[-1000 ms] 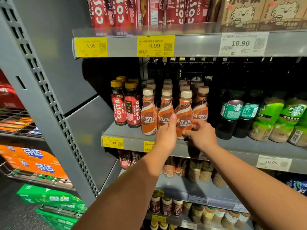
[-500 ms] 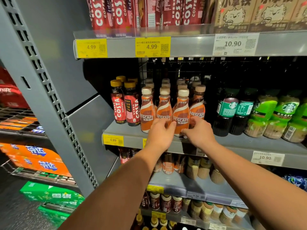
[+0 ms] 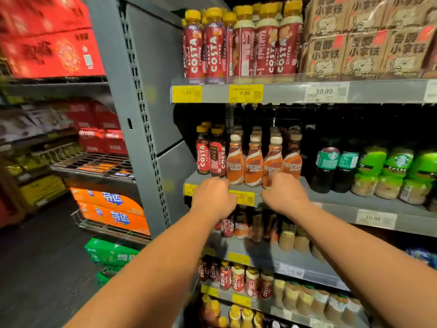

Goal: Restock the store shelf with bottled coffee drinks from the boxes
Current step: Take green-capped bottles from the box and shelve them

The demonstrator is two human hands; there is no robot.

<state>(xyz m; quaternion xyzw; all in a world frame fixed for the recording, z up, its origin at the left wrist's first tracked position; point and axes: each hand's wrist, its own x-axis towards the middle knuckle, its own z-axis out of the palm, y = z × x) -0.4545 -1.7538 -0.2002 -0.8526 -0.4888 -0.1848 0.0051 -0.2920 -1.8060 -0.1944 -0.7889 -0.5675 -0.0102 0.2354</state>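
While both arms were out at the mid shelf (image 3: 343,198), stock looked mostly in. L→R: Costa bottles (image 3: 209,153) stood upright at the shelf's left end. Left hand (image 3: 212,197) was clenched at the front lip by the price tag (image 3: 243,197), nothing visible in it. Nescafé bottles (image 3: 254,162) stood four across up front w/ more rows behind; lanes looked full. Right hand (image 3: 283,194) was curled at the base of the third Nescafé, touching it; grip vs nudge, couldn't tell. Green-label bottles (image 3: 387,171) sat further right, clear of both hands. Est.: placing done here, only facing/aligning left. No supply box ID'd in view.
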